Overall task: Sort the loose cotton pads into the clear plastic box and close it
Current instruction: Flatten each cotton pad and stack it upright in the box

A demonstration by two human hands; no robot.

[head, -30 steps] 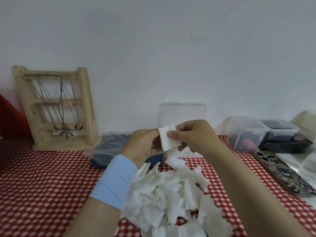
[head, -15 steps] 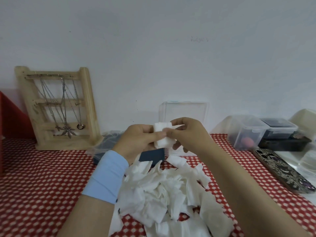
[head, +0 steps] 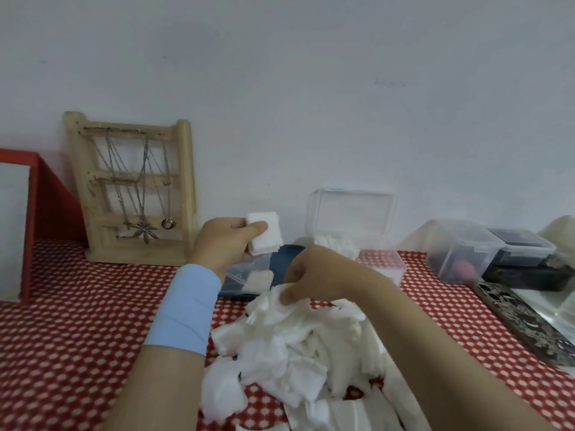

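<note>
Gathering step: left hand (head: pixel 225 244) grips a small stack of cotton pads (head: pixel 264 233) far-left of the loose pile (head: pixel 289 346), right hand (head: pixel 314 275) pinches another pad from it; next, likely add it, then carry to the open clear plastic box (head: pixel 357 234) at far centre.

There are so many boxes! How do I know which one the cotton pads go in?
Look along the white wall to the back of the red spotted table, just behind the right hand. The clear plastic box there has its lid standing straight up and white cotton pads already inside, while the tub to its right holds something pink.
</note>
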